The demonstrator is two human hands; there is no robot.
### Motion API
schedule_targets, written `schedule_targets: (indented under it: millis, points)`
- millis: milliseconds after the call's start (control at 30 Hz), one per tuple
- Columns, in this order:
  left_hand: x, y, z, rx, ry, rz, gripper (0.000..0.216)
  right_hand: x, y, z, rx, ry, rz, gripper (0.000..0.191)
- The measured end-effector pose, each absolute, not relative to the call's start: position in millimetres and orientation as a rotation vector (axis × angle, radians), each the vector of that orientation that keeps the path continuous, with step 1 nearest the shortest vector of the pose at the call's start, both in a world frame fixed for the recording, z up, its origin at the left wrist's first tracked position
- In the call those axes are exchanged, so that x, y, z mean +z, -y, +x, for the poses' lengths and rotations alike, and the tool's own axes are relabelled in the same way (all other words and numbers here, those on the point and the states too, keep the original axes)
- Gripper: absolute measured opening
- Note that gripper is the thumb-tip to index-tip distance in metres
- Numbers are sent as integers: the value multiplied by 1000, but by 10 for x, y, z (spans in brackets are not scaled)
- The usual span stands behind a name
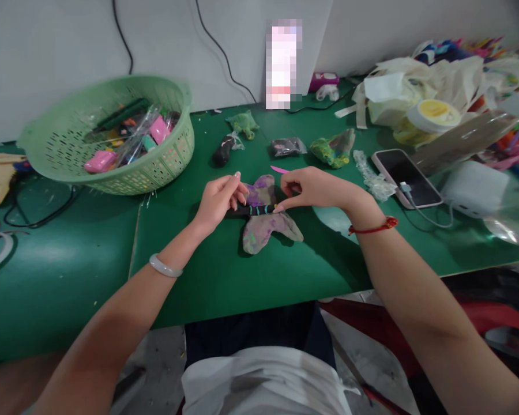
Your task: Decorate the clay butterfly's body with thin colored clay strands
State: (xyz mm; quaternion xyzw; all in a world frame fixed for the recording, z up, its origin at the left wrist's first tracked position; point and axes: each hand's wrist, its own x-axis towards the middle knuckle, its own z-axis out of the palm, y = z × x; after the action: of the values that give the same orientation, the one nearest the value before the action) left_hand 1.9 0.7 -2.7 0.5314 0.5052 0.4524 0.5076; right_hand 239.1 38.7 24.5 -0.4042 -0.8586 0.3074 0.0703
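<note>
A flat butterfly of mottled grey and purple modelling clay [262, 225] lies on the green tabletop [242, 288], with a black body striped in teal [251, 210]. My left hand [218, 202] hangs over its upper left wing, thumb and fingertips pinched together. Whether they hold a thin strand, I cannot tell. My right hand [315, 189] reaches in from the right, its thumb tip resting on the end of the black body. A pink clay sliver [279, 169] lies just above my right fingers.
Several bagged clay lumps [288, 147] lie beyond the butterfly. A green plastic basket [112, 86] of clay packets stands at far left. On the right are a phone [406, 178] on a charging cable, a white power bank [473, 187] and crumpled plastic bags [419, 92].
</note>
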Motion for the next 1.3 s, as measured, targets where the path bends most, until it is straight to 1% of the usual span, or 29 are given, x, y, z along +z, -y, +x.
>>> schedule_targets:
  millis: [233,500,733,933,1067,1200,1300]
  points:
    - [-13,-7,21,1084,-1217,1266,49,247,-388,2380,1010,2566,-1249,56]
    - [-27,-11,18,1090,-1205,1274,50,250,-382,2375,1007,2512,-1264,52]
    - [-36,-16,5,1092,-1202,1263,49,195,-424,2383,995,2512,-1259,57]
    - [-48,-11,12,1084,-1199,1276,49,208,-430,2399,1012,2488,-1267,56]
    - [-95,-67,-89,1149,-1211,1286,42,277,-391,2398,1015,2472,-1264,55]
    - [-128,-161,-272,1246,-1383,1605,29,362,-391,2479,1108,2493,-1315,49]
    - [-127,-185,-342,1074,-1499,1873,29,387,-428,2572,1156,2593,-1350,49]
